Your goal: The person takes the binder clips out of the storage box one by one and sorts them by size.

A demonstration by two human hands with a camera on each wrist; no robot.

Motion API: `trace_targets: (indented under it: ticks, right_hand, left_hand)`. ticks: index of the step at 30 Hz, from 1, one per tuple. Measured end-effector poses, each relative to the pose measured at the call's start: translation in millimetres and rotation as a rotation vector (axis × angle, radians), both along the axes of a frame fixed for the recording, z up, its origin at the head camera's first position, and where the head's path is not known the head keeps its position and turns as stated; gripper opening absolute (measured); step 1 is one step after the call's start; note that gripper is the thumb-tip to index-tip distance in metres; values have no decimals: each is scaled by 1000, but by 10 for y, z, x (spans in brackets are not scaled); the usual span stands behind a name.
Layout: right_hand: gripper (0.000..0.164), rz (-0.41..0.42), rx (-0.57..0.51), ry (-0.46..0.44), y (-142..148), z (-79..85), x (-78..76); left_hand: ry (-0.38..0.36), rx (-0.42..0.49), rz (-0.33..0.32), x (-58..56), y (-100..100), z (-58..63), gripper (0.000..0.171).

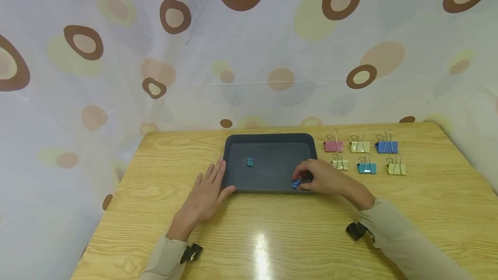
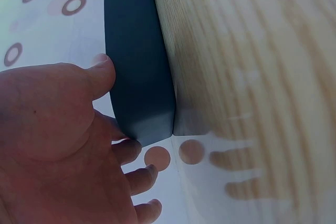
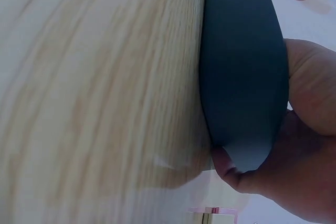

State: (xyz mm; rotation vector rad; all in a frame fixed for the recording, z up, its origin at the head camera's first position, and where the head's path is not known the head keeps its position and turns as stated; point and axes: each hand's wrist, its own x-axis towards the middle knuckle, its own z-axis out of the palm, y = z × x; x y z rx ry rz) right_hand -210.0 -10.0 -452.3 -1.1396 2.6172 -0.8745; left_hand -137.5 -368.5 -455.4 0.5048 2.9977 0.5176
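A dark grey tray [image 1: 268, 165] lies near the back of the table. My right hand [image 1: 324, 177] reaches over its front right corner and pinches a small blue binder clip [image 1: 296, 183] just inside the rim. The fingers partly cover that clip. Further left in the tray, a small teal binder clip [image 1: 249, 162] lies on its side. With fingers extended, my left hand [image 1: 206, 193] rests against the tray's left edge. In both wrist views the tray's wall [image 2: 139, 61] hides the inside, so neither clip shows there.
To the right of the tray, several binder clips stand in two rows: pink [image 1: 333, 146], pale yellow [image 1: 360, 147] and large blue [image 1: 387, 147] behind, with a teal-blue one [image 1: 367, 168] between two pale yellow ones in front. A patterned curtain [image 1: 249, 98] hangs behind the wooden table [image 1: 241, 228].
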Motion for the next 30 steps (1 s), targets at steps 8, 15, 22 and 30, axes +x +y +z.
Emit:
trace_targets:
  ticks: [8, 15, 22, 30]
  right_hand:
    - [16, -23, 16, -2, -29, 7, 2]
    - [13, -41, -50, -10, -7, -6, 23]
    - [16, -125, -163, -18, 5, -63, 48]
    - [17, -272, -219, 84, 81, 61, 127]
  left_hand:
    - [0, 9, -1, 8, -3, 9, 79]
    - [-1, 7, -3, 9, -2, 7, 79]
    - [-8, 6, -3, 9, -6, 12, 79]
    - [6, 3, -4, 11, -6, 3, 78]
